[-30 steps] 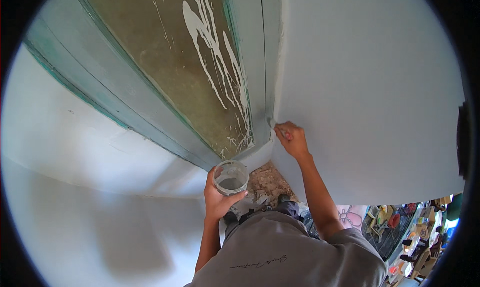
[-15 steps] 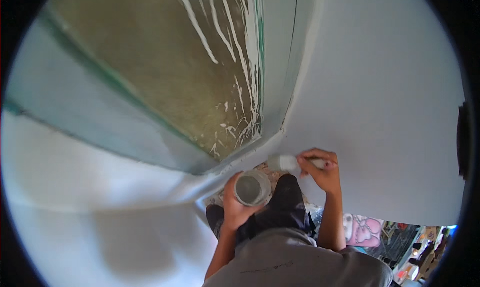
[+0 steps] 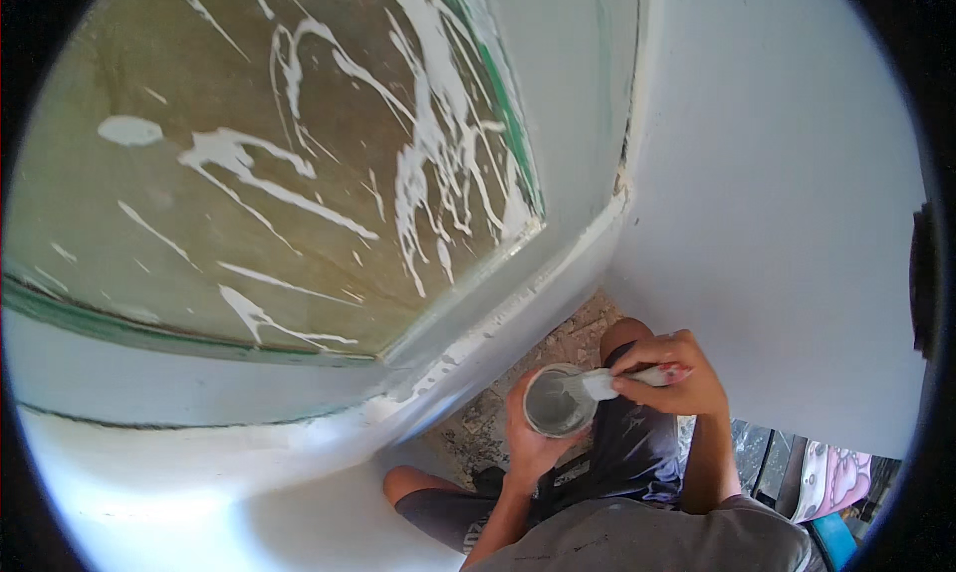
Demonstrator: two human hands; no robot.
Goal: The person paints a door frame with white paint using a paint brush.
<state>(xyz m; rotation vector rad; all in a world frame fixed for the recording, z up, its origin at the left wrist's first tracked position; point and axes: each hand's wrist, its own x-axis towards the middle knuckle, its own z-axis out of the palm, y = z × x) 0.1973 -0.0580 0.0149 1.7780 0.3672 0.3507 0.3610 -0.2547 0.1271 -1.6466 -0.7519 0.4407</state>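
Note:
My left hand (image 3: 528,438) is wrapped round a round tub (image 3: 560,401) with grey-white paint or coating inside, held low in front of my knees. In my right hand (image 3: 677,378) is a paintbrush (image 3: 659,374), gripped by its pale, red-marked handle. The white-coated bristles (image 3: 600,384) point left and rest at the tub's right rim, partly over the opening. Ahead of my hands is a window pane (image 3: 229,243) with white streaks and splashes across its brownish glass. Its green-edged frame (image 3: 573,164) is painted pale.
A pale wall (image 3: 787,214) rises close on my right. Below the window runs a white ledge (image 3: 468,348) with patchy paint. The floor (image 3: 478,423) between wall and legs is littered with debris. A pink patterned item (image 3: 844,477) lies behind at lower right.
The brush has come from beside the wall to the tub's rim. The view has shifted, so more of the streaked glass shows, and my hands sit lower and further right in it.

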